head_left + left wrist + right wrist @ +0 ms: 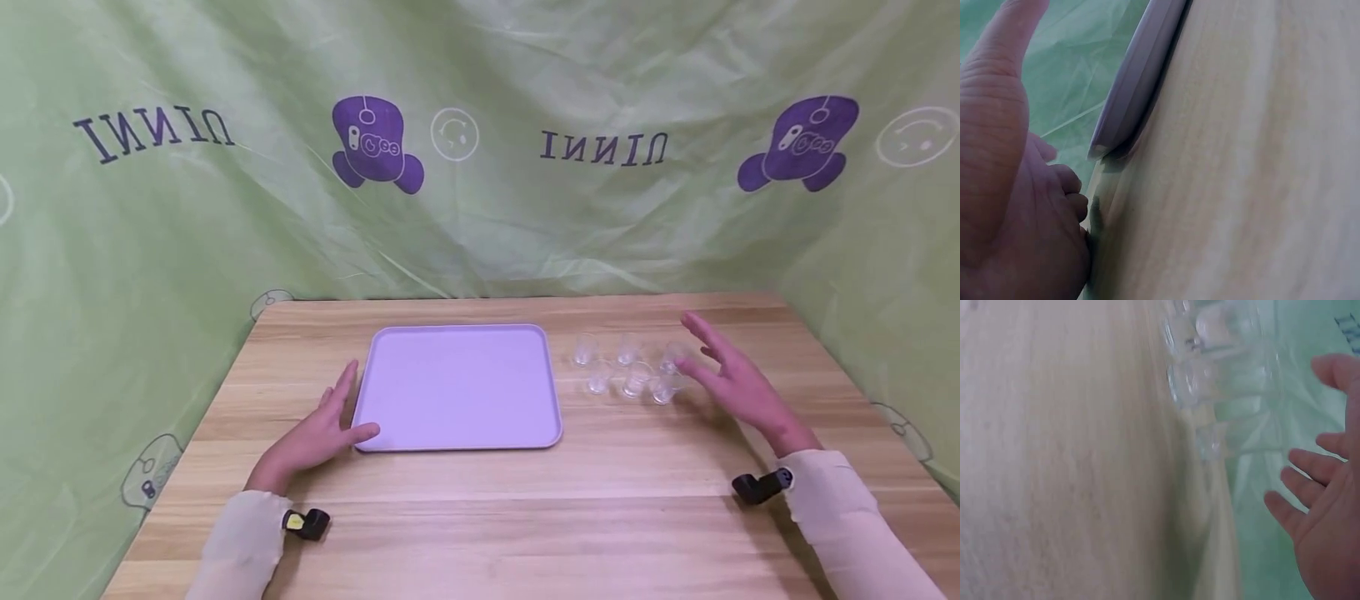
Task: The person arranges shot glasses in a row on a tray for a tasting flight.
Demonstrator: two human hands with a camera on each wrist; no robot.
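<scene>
A lilac rectangular tray (459,387) lies flat on the wooden table, bare on top. At its left edge my left hand (315,433) is spread, thumb over the near left corner; whether it touches the tray I cannot tell. In the left wrist view the tray's rim (1135,81) rises beyond that hand (1029,206). Several small clear glasses (633,379) stand in two rows right of the tray. My right hand (738,387) hovers beside the rightmost glasses, fingers extended and holding nothing. The right wrist view shows a glass (1241,437) apart from the fingers (1285,512).
The wooden table (480,525) reaches back to a green printed curtain (480,233), which also hangs along both sides. A small black camera sits on each wrist, the left one (307,523) and the right one (761,486).
</scene>
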